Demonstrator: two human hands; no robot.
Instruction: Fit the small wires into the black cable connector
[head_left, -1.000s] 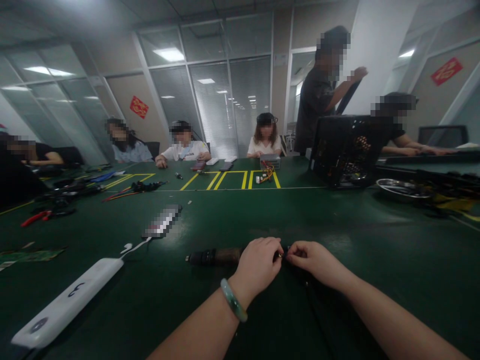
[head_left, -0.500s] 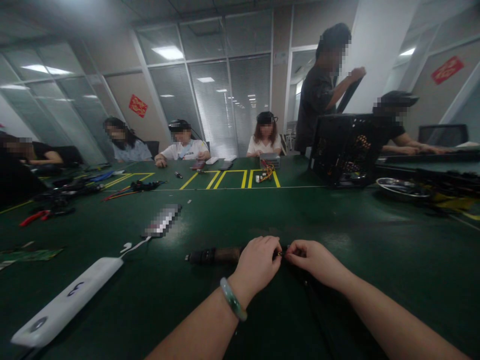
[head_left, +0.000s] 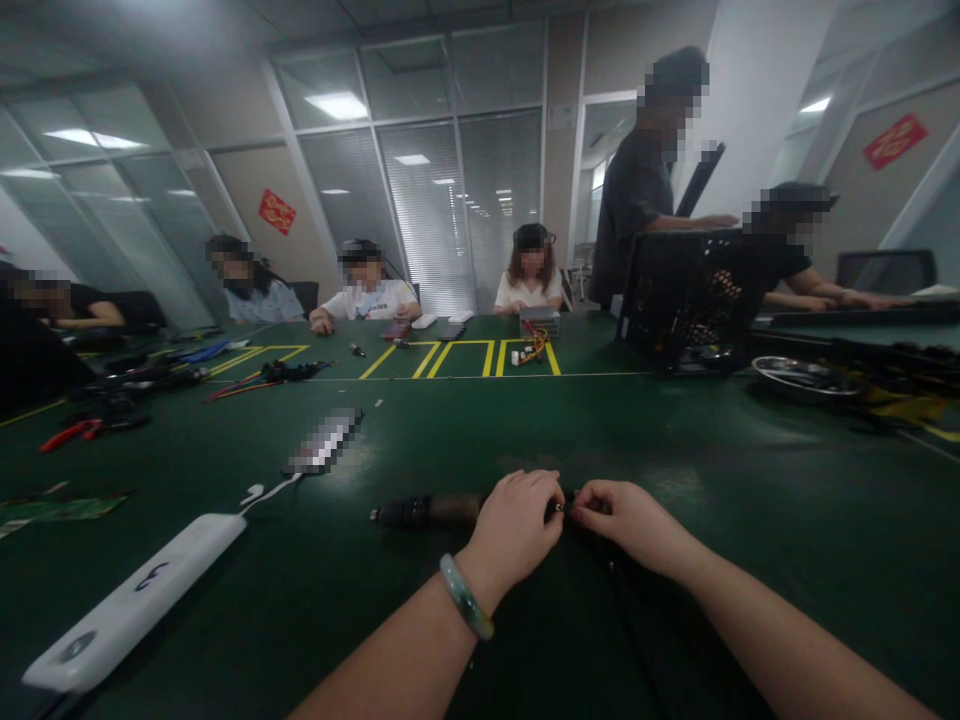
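Observation:
A dark electric screwdriver (head_left: 431, 510) lies on the green table, its tip toward the left. My left hand (head_left: 517, 525), with a green bangle (head_left: 466, 598) at the wrist, is closed over its rear part and hides it. Close to the right, my right hand (head_left: 626, 520) pinches a small dark piece, apparently a cable end, at the screwdriver's back. A tiny brass-coloured spot (head_left: 560, 508) shows between the two hands. From there a dark cable (head_left: 611, 567) seems to run toward me, hard to see against the table.
At the left lie a white power strip (head_left: 150, 600), a phone (head_left: 326, 442), a green circuit board (head_left: 67, 508) and red-handled pliers (head_left: 71, 434). A black computer case (head_left: 690, 300) and a metal bowl (head_left: 806, 375) stand at the far right. Several people are around the table.
My hands and the screwdriver stay practically where they were. The standing person across the table has lowered a raised hand to the top of the computer case.

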